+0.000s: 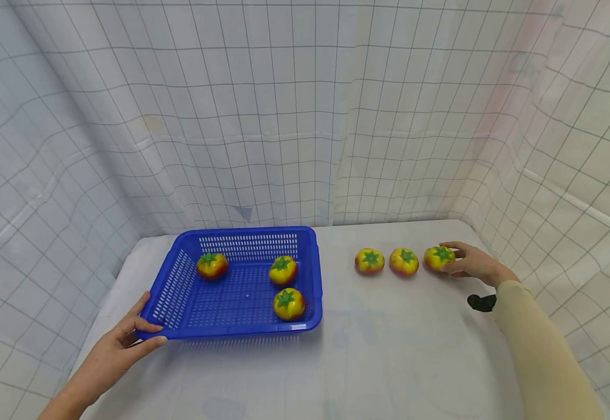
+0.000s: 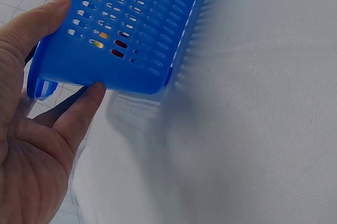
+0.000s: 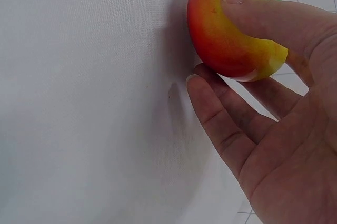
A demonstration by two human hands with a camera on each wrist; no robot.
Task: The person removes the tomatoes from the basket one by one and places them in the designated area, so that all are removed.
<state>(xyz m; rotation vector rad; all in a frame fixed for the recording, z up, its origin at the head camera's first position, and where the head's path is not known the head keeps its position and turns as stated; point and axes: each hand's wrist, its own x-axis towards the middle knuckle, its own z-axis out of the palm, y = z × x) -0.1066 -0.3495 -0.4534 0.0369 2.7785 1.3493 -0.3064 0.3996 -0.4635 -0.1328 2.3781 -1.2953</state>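
White cloth printed with a dark grid (image 1: 283,146) hangs creased behind and on both sides of a pale, cloth-covered table (image 1: 378,356). At the table's far right, the right-end tomato (image 1: 433,256), glossy yellow and red with a green star-shaped top, sits pinched in my right hand (image 1: 475,265): thumb against one side, fingers curved round the other. Whether it touches the table, I cannot tell. Just left of it, two more tomatoes, a middle one (image 1: 403,262) and a left-end one (image 1: 369,261), lie in a row on the surface. Near my cream sleeve (image 1: 546,350) shows a small dark object (image 1: 480,303).

Farther left stands a blue slotted plastic basket (image 1: 231,333), and my left hand (image 1: 112,353) grips its near-left corner, the fingers apart from one another along the rim. One tomato (image 1: 212,266) rests inside toward the far left; two others, an upper one (image 1: 283,270) and a lower one (image 1: 289,304), lie by the right wall. Soft shadows fall on the table beside the basket, and a faint yellowish stain (image 1: 153,123) marks the back cloth.
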